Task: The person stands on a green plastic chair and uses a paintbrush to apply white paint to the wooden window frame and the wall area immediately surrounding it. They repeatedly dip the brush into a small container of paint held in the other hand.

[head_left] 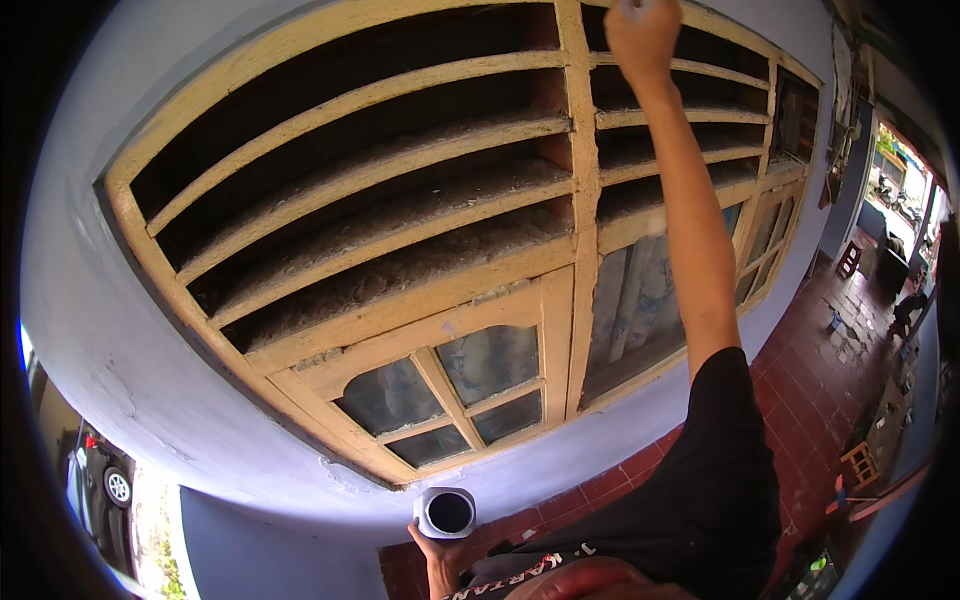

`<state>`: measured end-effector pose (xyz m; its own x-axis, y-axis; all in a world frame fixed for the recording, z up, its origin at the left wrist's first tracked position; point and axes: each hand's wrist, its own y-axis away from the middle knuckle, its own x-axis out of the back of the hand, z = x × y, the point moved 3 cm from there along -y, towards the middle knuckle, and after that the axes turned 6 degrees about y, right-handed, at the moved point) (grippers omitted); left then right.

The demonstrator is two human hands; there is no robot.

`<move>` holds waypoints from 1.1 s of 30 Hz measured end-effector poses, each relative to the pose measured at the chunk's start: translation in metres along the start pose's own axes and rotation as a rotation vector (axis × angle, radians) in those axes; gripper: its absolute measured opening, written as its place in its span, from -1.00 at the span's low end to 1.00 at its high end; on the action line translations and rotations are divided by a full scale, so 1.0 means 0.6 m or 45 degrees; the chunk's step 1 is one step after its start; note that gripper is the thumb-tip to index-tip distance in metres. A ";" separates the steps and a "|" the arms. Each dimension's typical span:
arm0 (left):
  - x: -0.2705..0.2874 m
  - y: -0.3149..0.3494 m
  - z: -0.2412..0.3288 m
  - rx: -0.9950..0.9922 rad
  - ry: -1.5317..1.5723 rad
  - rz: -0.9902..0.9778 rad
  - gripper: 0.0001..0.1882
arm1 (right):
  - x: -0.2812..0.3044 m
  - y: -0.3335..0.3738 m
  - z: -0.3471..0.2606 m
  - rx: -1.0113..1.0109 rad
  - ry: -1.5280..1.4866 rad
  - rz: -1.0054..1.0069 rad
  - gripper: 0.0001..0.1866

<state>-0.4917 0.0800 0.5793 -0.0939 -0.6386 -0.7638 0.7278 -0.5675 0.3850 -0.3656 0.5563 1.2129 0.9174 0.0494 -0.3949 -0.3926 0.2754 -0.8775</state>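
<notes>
My left hand point(438, 552), low in the picture, is closed round the side of a white container point(426, 512) with a wide round mouth. Its inside looks dark, and I cannot tell what it holds. High up, my right hand point(642, 38) is raised on a stretched arm in front of the upper slats of a yellow wooden window frame point(582, 150). Its fingers are curled closed near the picture's top edge, and whatever they may grip is hidden. Dust and dirt lie on the slats point(400, 205). Paint on the frame looks rough and worn.
Below the slats are glazed window panels point(490, 365) with curtains behind the glass. A pale lilac wall point(110, 330) surrounds the frame. Red floor tiles point(790, 400) stretch to the right, with a wooden stool point(858, 464) and scattered things. A parked car point(112, 490) shows at far left.
</notes>
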 end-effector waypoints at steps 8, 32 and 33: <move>-0.010 0.032 -0.006 -0.264 -0.431 0.371 -0.24 | 0.063 0.007 0.076 -0.099 0.446 0.216 -0.80; 0.010 0.018 -0.010 -0.231 -0.422 0.249 -0.25 | 0.062 0.011 0.107 -0.091 0.400 0.245 -0.85; 0.011 0.027 -0.012 -0.256 -0.409 0.267 -0.26 | 0.028 0.016 0.073 -0.081 0.324 0.228 -0.84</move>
<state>-0.4759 0.0703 0.5767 -0.1129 -0.8767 -0.4675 0.8687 -0.3155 0.3818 -0.3513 0.6017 1.2098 0.7906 -0.1524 -0.5930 -0.5570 0.2232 -0.8000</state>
